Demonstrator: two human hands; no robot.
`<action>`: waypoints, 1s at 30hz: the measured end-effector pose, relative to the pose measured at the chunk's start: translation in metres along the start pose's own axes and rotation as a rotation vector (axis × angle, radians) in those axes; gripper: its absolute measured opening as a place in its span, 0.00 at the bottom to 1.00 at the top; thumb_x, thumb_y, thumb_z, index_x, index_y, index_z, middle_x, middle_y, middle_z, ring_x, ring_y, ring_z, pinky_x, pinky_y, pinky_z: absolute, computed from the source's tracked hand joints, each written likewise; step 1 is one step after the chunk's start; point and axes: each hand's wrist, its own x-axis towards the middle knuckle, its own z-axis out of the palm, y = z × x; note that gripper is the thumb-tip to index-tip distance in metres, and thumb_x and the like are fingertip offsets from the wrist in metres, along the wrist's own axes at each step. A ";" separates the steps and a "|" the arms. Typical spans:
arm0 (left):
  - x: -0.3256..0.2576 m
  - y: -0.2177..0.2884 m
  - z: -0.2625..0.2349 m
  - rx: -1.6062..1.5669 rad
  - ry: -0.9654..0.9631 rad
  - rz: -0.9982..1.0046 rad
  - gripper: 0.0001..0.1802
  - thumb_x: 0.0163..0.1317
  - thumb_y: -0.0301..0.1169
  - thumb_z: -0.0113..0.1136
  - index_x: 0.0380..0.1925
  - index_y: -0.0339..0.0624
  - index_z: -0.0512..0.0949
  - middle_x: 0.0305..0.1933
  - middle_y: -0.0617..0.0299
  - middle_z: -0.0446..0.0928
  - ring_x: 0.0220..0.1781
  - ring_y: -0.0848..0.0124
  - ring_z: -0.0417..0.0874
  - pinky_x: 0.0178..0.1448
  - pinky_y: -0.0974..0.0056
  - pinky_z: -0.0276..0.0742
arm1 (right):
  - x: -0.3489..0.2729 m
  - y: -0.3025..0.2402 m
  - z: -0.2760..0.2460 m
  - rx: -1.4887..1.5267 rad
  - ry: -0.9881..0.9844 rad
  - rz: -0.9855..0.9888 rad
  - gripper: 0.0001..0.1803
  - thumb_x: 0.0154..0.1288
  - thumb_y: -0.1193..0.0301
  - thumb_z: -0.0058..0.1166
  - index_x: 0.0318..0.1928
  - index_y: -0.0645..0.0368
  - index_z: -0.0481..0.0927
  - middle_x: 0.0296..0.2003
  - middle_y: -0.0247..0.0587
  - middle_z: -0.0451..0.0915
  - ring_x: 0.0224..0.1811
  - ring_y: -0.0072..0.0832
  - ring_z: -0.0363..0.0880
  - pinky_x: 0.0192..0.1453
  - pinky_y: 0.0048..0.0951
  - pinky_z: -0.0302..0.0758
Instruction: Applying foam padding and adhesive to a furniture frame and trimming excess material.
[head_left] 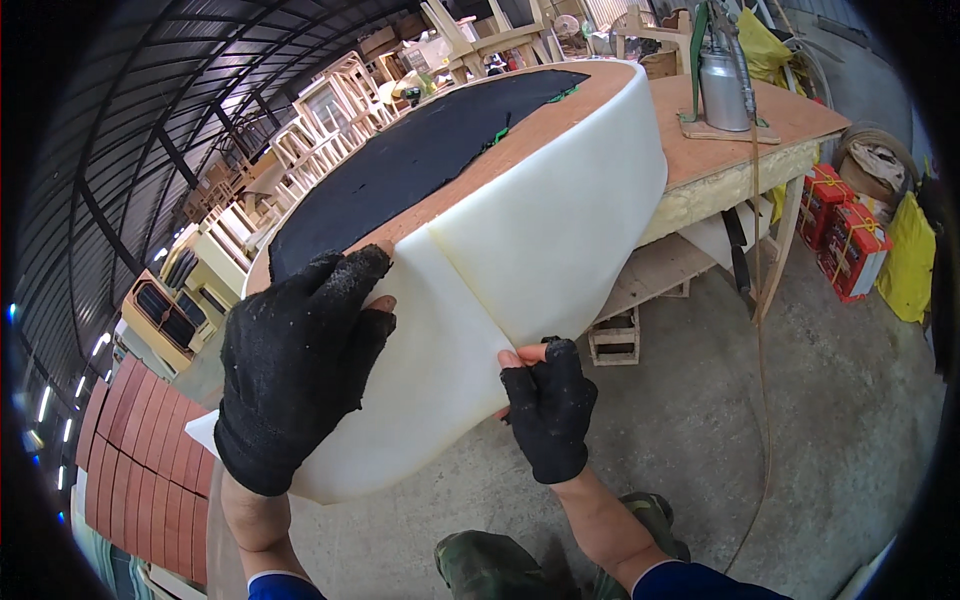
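A white foam sheet [560,220] wraps the side of a large curved wooden piece, whose top panel [600,88] carries a black fabric patch [400,150]. Down the foam runs a yellowish seam line [462,272] where two parts meet. My left hand [300,370], in a black glove with bare fingertips, lies against the foam near the top edge, fingers stretched out. Lower down, my right hand [550,405], gloved alike, pinches the foam's edge at the bottom of the seam between thumb and fingers.
To the right stands a wooden table [790,110] bearing a silver spray-gun cup [724,92] with a hose [760,400] trailing to the concrete floor. Beyond it are red boxes [853,250] and a yellow bag [908,260]. Reddish slats [145,460] lie at the left; wooden frames [340,100] stand behind.
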 end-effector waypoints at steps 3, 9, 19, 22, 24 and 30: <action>0.001 -0.001 0.001 0.006 0.027 0.042 0.18 0.58 0.30 0.69 0.50 0.44 0.84 0.41 0.52 0.86 0.34 0.58 0.89 0.40 0.58 0.84 | 0.001 0.001 0.000 -0.031 0.015 -0.038 0.08 0.71 0.73 0.61 0.40 0.62 0.74 0.22 0.38 0.81 0.20 0.17 0.79 0.22 0.21 0.73; 0.000 -0.002 0.002 -0.008 0.039 0.043 0.18 0.58 0.29 0.68 0.50 0.44 0.83 0.40 0.52 0.86 0.35 0.56 0.89 0.40 0.58 0.83 | 0.001 0.005 0.000 -0.063 -0.001 -0.058 0.12 0.72 0.64 0.62 0.42 0.59 0.75 0.24 0.37 0.81 0.21 0.23 0.83 0.24 0.26 0.78; 0.002 -0.003 0.003 -0.050 0.023 0.045 0.19 0.57 0.27 0.68 0.51 0.43 0.83 0.39 0.53 0.86 0.36 0.57 0.89 0.41 0.58 0.84 | -0.012 0.019 0.003 -0.095 0.002 -0.085 0.08 0.72 0.73 0.60 0.41 0.62 0.74 0.26 0.39 0.82 0.22 0.20 0.83 0.25 0.22 0.77; 0.000 -0.004 0.005 -0.046 0.004 0.013 0.20 0.57 0.26 0.68 0.52 0.43 0.83 0.39 0.54 0.86 0.36 0.58 0.89 0.41 0.58 0.83 | -0.011 0.026 0.002 -0.057 0.026 -0.099 0.08 0.72 0.72 0.60 0.43 0.61 0.75 0.27 0.39 0.82 0.23 0.21 0.83 0.26 0.24 0.77; 0.000 -0.004 0.005 -0.015 0.019 0.038 0.20 0.57 0.26 0.68 0.52 0.43 0.83 0.38 0.54 0.86 0.36 0.58 0.89 0.41 0.59 0.83 | -0.010 0.030 0.003 -0.055 0.032 -0.104 0.08 0.72 0.71 0.61 0.44 0.60 0.75 0.28 0.39 0.81 0.24 0.22 0.84 0.26 0.24 0.77; 0.000 -0.002 0.005 0.001 0.033 0.074 0.20 0.57 0.27 0.69 0.52 0.44 0.83 0.37 0.54 0.85 0.35 0.59 0.89 0.39 0.59 0.83 | -0.007 0.034 0.006 -0.079 0.070 -0.168 0.07 0.72 0.73 0.60 0.43 0.60 0.75 0.31 0.41 0.82 0.24 0.22 0.83 0.27 0.25 0.77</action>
